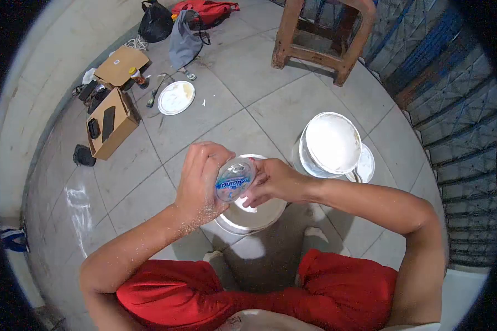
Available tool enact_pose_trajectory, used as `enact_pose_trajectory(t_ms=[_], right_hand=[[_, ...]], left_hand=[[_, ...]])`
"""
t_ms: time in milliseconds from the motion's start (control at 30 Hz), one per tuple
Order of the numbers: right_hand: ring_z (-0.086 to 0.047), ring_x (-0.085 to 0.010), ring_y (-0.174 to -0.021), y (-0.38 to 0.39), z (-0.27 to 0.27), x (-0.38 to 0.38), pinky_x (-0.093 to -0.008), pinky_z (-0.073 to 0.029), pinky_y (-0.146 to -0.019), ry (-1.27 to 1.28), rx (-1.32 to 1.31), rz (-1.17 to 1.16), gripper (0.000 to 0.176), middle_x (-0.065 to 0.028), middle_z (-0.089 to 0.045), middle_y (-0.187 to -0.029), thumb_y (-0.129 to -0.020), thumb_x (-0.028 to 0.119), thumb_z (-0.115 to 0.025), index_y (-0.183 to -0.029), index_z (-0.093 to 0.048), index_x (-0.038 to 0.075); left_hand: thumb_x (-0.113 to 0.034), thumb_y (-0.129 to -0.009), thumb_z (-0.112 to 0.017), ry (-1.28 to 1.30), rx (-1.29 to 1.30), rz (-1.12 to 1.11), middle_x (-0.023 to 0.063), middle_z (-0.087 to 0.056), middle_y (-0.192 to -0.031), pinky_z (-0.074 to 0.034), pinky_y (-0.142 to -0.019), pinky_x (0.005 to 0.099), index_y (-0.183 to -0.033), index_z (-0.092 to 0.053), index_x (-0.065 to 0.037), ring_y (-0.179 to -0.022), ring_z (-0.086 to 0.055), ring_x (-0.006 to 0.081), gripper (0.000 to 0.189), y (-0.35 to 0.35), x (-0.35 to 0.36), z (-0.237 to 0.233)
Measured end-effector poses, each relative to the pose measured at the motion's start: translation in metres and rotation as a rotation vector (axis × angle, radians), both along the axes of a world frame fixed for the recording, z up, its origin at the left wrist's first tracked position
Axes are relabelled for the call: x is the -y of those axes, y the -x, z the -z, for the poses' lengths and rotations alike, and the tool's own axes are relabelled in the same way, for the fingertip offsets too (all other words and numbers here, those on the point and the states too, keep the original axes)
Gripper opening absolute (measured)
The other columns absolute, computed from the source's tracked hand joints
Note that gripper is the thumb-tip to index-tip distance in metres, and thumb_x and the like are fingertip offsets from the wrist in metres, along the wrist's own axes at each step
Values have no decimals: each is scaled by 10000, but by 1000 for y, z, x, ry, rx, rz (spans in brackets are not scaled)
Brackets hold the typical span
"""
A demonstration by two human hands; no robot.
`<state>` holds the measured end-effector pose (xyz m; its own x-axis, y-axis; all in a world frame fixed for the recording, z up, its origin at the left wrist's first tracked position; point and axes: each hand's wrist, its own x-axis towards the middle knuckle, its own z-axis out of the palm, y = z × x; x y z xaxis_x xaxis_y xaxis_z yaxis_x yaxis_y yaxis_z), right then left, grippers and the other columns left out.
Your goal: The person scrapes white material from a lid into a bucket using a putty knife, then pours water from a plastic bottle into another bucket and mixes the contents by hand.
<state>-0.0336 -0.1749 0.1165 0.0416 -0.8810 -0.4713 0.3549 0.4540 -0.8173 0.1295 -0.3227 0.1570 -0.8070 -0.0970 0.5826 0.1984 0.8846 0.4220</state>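
Note:
A clear plastic bottle [235,181] with a blue printed label is held up in front of me, seen nearly end-on. My left hand [200,175], dusted with pale grains along the wrist, wraps round its left side. From the other side my right hand [271,179] grips it with bent fingers, the far fingertips partly hidden. Below both hands a white bucket [254,227] stands on the floor between my feet. The hands and bottle overlap its opening, where pale material shows inside.
A second white bucket [302,158], topped with white material, stands to the right by a round lid [365,165]. A brown stool [341,65] is behind it. Far left are a white-smeared disc [176,98], a cardboard box [128,128], a grey bag [184,44] and a black bag [155,23].

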Motion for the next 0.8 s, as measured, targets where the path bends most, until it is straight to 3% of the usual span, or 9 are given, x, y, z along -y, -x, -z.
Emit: enact_pose_trajectory(t_ms=[67, 267, 500, 567, 700, 800], right_hand=[[-716, -222, -892, -2, 11, 2, -308, -613, -847, 172, -130, 22, 317, -186, -688, -1001, -823, -27, -721, -1062, -519, -77], [-711, -217, -905, 4, 8, 3, -279, -600, -849, 63, 106, 83, 371, -179, -680, -978, -807, -42, -728, -1088, -489, -86], [-705, -209, -892, -2, 25, 7, -273, -599, -832, 77, 59, 77, 421, -154, -674, -975, -770, -55, -760, -1100, -498, -71], [-697, -206, -914, -3, 30, 11, -273, -597, -828, 309, -54, 30, 455, -150, -672, -968, -751, -45, -786, -1102, -496, -57], [-686, -209, -975, -6, 31, 7, -293, -593, -846, 189, 102, 36, 512, -151, -671, -947, -734, -43, -802, -1132, -480, -55], [-677, -260, -1035, -1, 26, 12, -352, -593, -894, 111, 18, 51, 484, -183, -655, -994, -773, -112, -687, -1194, -453, -65]], left_hand=[[-59, -544, -789, -1, -6, -3, 167, -549, -1073, -443, -885, 456, -1111, -533, -12, -1018, -526, 383, 624, 1, 0, 2], [-65, -534, -799, -1, -23, -20, 166, -555, -1079, -446, -882, 453, -1112, -531, -18, -1016, -533, 384, 639, 1, -1, 2], [-46, -524, -806, -7, 0, -30, 170, -557, -1093, -444, -884, 449, -1125, -526, -21, -1020, -528, 384, 663, 3, -3, 3], [-45, -527, -805, -7, -9, -24, 170, -558, -1094, -444, -883, 449, -1129, -525, -22, -1017, -528, 383, 665, 3, -3, 2], [-49, -542, -807, -33, -24, -44, 171, -559, -1092, -444, -880, 447, -1134, -522, -23, -1007, -528, 382, 657, 3, -5, 0], [-58, -561, -812, 21, -65, -28, 174, -558, -1084, -444, -879, 446, -1138, -519, -20, -1004, -531, 383, 649, 4, -3, -3]])
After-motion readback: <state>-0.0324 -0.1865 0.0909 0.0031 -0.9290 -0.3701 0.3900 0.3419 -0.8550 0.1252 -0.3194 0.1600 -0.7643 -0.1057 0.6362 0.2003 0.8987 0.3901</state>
